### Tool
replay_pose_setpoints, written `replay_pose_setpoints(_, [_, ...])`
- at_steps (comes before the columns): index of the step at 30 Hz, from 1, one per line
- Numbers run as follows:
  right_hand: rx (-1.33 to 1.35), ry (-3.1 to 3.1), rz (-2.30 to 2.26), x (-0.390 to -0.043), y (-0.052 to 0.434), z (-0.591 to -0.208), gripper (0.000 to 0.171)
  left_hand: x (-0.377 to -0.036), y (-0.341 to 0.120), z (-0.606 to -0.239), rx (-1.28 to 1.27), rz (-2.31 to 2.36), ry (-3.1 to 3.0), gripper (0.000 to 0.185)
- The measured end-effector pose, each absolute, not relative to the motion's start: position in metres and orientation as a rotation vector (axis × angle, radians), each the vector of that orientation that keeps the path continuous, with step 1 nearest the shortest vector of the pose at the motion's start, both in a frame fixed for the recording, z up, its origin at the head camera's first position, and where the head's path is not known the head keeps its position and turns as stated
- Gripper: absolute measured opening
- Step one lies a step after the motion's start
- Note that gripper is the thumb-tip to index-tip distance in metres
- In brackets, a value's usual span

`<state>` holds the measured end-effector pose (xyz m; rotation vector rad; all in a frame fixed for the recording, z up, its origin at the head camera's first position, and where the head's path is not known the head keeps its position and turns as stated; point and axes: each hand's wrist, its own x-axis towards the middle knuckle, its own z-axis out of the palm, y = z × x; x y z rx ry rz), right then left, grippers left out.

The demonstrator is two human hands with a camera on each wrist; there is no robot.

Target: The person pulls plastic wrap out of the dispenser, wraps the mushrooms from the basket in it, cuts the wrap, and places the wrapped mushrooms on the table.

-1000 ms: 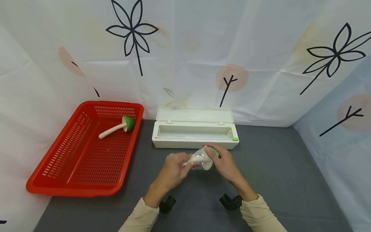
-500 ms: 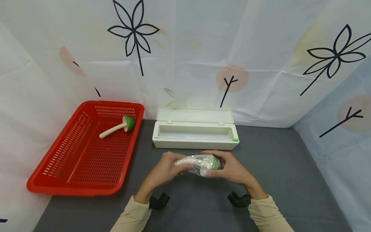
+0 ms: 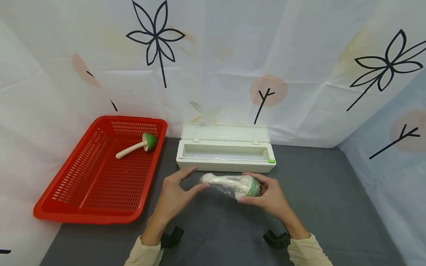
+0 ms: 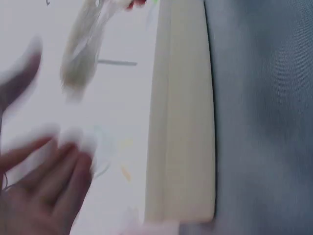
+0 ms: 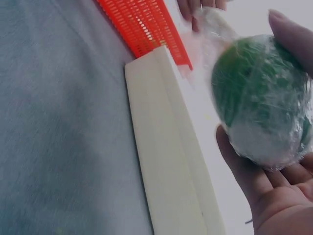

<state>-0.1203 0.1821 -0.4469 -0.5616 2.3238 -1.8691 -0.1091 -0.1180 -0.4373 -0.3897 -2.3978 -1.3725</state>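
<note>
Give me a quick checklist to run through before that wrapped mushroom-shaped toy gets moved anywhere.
1. Right hand holds the wrapped toy at its green end: ok.
2. Left hand has a grip on the stem end: not ok; its fingers are spread, at most a fingertip near the tip.
3. Film covers the green cap all round: ok in the right wrist view.
4. Film is sealed at the stem tip: cannot tell.
5. Red basket has bare floor beside the unwrapped toy: ok.
6. Film dispenser box lid is open: ok.
</note>
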Motion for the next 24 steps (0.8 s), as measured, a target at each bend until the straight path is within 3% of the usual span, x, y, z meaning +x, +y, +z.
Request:
replay_pose_setpoints(7, [-0.424, 2.450, -1.991, -0.112, 0.202, -0.452, 0.067, -0.091, -0.168, -0.440, 0.207, -0.947, -2.266, 0.054])
replay_pose_setpoints(15, [-0.132, 2.548, -2.175, -0.112, 0.239, -0.456, 0.067, -0.088, -0.184, -0.445, 0.351, -0.881, -2.430, 0.035])
replay_pose_setpoints(18, [0.099, 2.666, -2.200, -0.116, 0.268, -0.457, 0.063, -0.089, -0.183, -0.445, 0.377, -0.883, -2.427, 0.035])
replay_pose_setpoints(24, [0.826, 2.815, -2.077, -0.126, 0.349, -0.471, 0.056, -0.089, -0.181, -0.442, 0.398, -0.903, -2.425, 0.034])
